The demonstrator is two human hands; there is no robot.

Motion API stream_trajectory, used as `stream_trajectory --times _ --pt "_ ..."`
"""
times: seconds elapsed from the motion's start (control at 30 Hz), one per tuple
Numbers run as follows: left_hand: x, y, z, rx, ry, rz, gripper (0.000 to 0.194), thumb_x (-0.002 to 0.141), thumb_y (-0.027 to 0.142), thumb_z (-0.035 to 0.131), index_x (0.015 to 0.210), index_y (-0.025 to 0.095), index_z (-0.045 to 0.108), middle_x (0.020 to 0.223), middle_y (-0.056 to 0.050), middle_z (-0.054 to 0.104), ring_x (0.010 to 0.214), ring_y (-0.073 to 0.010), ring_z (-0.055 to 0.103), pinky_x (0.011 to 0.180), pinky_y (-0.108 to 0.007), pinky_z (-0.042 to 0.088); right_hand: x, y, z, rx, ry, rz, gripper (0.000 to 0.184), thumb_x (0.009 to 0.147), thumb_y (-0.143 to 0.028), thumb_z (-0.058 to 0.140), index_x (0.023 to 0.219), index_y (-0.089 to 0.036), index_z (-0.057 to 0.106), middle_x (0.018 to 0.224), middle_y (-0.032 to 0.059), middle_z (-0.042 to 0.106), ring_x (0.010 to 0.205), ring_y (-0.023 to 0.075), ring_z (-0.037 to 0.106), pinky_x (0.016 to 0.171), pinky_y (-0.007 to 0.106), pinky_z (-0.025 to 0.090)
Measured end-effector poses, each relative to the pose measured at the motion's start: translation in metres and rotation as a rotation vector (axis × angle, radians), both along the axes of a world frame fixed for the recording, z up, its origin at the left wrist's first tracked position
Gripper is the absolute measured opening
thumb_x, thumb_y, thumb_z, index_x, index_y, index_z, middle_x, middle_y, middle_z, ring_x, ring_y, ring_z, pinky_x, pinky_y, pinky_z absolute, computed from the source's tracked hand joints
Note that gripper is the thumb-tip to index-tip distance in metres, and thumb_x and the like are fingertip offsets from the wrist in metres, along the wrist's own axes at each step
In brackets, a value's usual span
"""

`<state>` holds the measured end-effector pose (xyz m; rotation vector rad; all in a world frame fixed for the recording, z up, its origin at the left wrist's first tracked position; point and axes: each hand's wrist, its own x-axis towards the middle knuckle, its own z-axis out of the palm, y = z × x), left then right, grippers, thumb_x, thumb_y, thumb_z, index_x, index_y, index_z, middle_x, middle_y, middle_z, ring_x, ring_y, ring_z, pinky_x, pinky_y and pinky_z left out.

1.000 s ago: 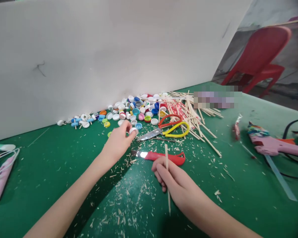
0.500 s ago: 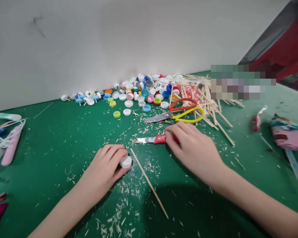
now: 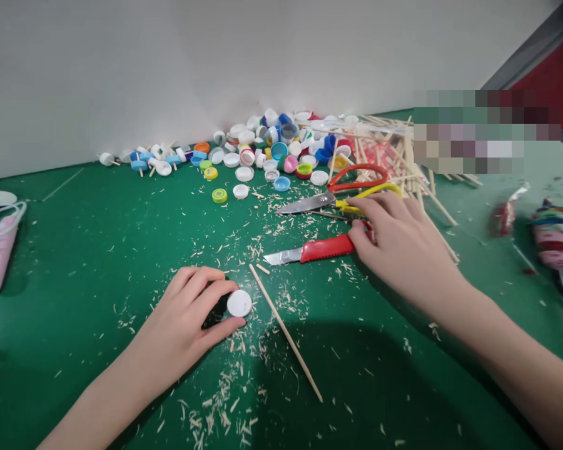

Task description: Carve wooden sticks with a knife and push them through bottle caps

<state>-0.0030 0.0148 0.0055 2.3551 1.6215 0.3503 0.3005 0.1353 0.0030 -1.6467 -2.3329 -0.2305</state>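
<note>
My left hand point(image 3: 201, 306) rests on the table with a white bottle cap point(image 3: 239, 304) between its thumb and fingers. My right hand point(image 3: 394, 240) is over the yellow handle of the scissors point(image 3: 304, 204), thumb and index finger apart. A thin metal rod point(image 3: 331, 215) runs toward the gap between those fingers; its other end is mostly hidden. By the right thumb lies a red utility knife point(image 3: 328, 248), blade pointing left. Between my hands, a thin wooden stick point(image 3: 286, 334) lies slanted, with a short wooden piece point(image 3: 263, 269) near its upper end.
Many coloured bottle caps point(image 3: 279, 150) are heaped against the wall, and a bundle of wooden sticks point(image 3: 408, 150) lies to their right. Capped pieces with sticks point(image 3: 154, 159) sit at the back left. Wood shavings point(image 3: 220, 400) litter the green table. A pink object point(image 3: 0, 256) is at left.
My right hand has come off the knife and shifted right and away toward the scissors; more of the red knife handle shows. The left hand still holds the cap. The view has tilted slightly down.
</note>
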Motion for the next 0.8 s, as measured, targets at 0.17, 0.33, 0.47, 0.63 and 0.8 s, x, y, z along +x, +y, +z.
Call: stream_trajectory --times 0.17,0.33,0.47,0.63,0.8 --pt "0.004 -0.001 0.0 0.067 -0.006 -0.034 0.026 0.092 0.041 0.055 0.115 0.029 0.053 0.112 -0.004 0.057 0.107 -0.0221 0.047 0.084 -0.036 0.046 0.002 0.002 0.003 -0.044 0.025 0.018 0.049 0.093 -0.03 0.028 0.121 -0.01 0.063 0.119 0.0119 0.057 0.113 0.0262 0.048 0.107 0.041 0.034" --pt "0.005 0.0 -0.003 0.112 0.002 -0.054 0.027 0.093 0.038 0.055 0.117 0.028 0.051 0.112 -0.005 0.058 0.107 -0.0224 0.047 0.084 -0.036 0.046 0.003 0.004 0.008 -0.151 0.083 -0.005 0.048 0.092 -0.032 0.029 0.113 -0.01 0.066 0.112 0.0113 0.061 0.105 0.0247 0.052 0.1 0.04 0.039" --pt "0.003 0.0 -0.005 0.154 0.019 -0.074 0.027 0.093 0.035 0.055 0.118 0.027 0.051 0.11 -0.005 0.059 0.106 -0.022 0.047 0.084 -0.036 0.045 0.007 0.004 0.007 -0.155 0.093 0.018 0.05 0.092 -0.035 0.028 0.118 -0.011 0.063 0.114 0.0101 0.061 0.106 0.0256 0.051 0.1 0.041 0.038" --pt "0.004 0.0 -0.005 0.173 0.026 -0.09 0.027 0.092 0.033 0.057 0.118 0.025 0.051 0.109 -0.004 0.059 0.105 -0.021 0.046 0.084 -0.035 0.044 0.022 0.01 0.001 -0.18 -0.005 0.1 0.05 0.096 -0.04 0.027 0.118 -0.013 0.062 0.115 0.0103 0.06 0.103 0.0249 0.051 0.093 0.04 0.04" --pt "0.006 -0.002 -0.003 0.146 0.03 -0.082 0.027 0.093 0.033 0.056 0.118 0.024 0.05 0.108 -0.003 0.059 0.105 -0.0204 0.045 0.084 -0.034 0.043 0.029 0.017 -0.001 -0.125 -0.069 0.185 0.045 0.096 -0.039 0.023 0.103 -0.015 0.061 0.1 0.0115 0.058 0.091 0.0233 0.049 0.084 0.039 0.04"
